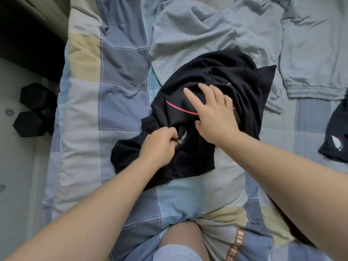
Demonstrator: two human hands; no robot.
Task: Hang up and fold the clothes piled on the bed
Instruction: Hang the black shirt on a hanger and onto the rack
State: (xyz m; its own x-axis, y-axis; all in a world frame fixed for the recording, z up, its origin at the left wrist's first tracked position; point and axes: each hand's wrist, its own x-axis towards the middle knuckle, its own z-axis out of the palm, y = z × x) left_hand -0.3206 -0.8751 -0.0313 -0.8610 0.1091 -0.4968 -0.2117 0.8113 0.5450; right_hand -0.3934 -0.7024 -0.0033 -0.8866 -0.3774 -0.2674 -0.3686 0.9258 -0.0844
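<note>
A crumpled black garment with a thin pink line across it lies in the middle of the checked quilt. My left hand pinches a fold of the black fabric near a small white label. My right hand lies flat on top of the garment, fingers spread and straight, pressing the cloth down. Behind it, a large grey sweatshirt is spread out on the bed.
A second grey garment lies at the back right. A dark garment with a white print sits at the right edge. Two black dumbbells rest on the floor left of the bed. My knee is at the bed's front.
</note>
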